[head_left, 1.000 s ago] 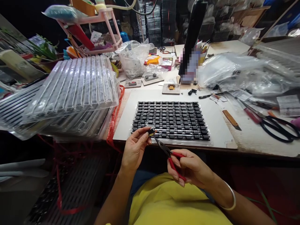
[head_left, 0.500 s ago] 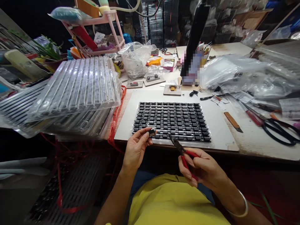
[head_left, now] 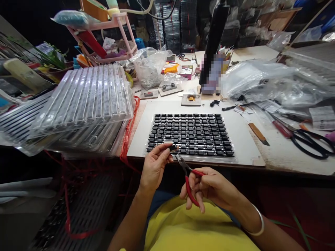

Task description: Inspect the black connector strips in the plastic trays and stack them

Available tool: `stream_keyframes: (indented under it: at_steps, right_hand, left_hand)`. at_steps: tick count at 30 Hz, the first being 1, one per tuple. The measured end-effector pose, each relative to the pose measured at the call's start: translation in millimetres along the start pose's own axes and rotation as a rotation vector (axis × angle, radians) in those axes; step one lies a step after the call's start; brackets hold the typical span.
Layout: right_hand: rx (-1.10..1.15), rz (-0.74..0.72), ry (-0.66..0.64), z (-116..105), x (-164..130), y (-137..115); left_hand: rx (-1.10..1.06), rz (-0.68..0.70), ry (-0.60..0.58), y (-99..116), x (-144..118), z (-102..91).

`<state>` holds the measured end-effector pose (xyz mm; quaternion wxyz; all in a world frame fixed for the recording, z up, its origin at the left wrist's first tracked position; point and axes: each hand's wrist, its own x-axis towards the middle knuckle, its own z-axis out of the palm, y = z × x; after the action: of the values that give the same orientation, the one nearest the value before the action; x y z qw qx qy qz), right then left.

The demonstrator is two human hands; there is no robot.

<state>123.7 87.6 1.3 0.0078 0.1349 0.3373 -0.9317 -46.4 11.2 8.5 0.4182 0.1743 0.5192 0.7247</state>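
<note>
My left hand (head_left: 155, 167) pinches a small black component (head_left: 172, 148) between thumb and fingertips, just in front of the table edge. My right hand (head_left: 209, 186) grips red-handled pliers (head_left: 187, 174), whose dark jaws point up-left and touch the component. Behind both hands lies a clear tray (head_left: 235, 159) filled with several rows of the same black components (head_left: 191, 134), resting on a white board (head_left: 243, 139).
A tall stack of clear ribbed trays (head_left: 83, 97) stands at the left. Black scissors (head_left: 311, 141), a brown-handled knife (head_left: 258, 133), plastic bags (head_left: 261, 82), small wooden jigs (head_left: 191, 99) and a pink rack (head_left: 110, 31) crowd the table behind and right.
My right hand swung the pliers away to the right half a second ago, then brought them back left so the jaws meet the component. My left hand stayed nearly still.
</note>
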Motion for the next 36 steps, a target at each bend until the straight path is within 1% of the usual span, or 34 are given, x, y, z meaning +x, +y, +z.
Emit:
stream_keyframes:
  at_steps: [4, 7, 13, 18, 28, 32, 36]
  right_hand:
    - [0.041, -0.023, 0.068, -1.0, 3.1, -0.5]
    - [0.032, -0.03, 0.099, -0.1, 2.5, -2.0]
    - [-0.037, -0.02, 0.12, 3.6, -0.5, -5.7]
    - [-0.098, -0.015, 0.133, 3.7, -3.0, -4.0]
    - [-0.221, -0.072, 0.191, 2.1, -13.3, -3.0]
    - [-0.229, -0.094, 0.198, 1.9, -19.4, -3.9]
    - [-0.178, -0.128, 0.194, 1.3, -23.4, -6.3]
  left_hand:
    - [0.018, 0.011, -0.002, -0.4, -0.3, -0.3]
    - [0.012, 0.011, -0.005, 0.1, 0.5, -0.4]
    - [-0.002, -0.001, -0.007, -1.0, 2.3, -1.4]
    - [-0.02, -0.006, -0.003, -1.6, 3.2, -2.5]
    - [0.0, -0.017, 0.002, -3.5, 4.5, -4.3]
    - [-0.005, -0.035, 0.014, -3.7, 4.3, -4.0]
    - [-0.008, -0.042, 0.016, -4.5, 4.2, -4.0]
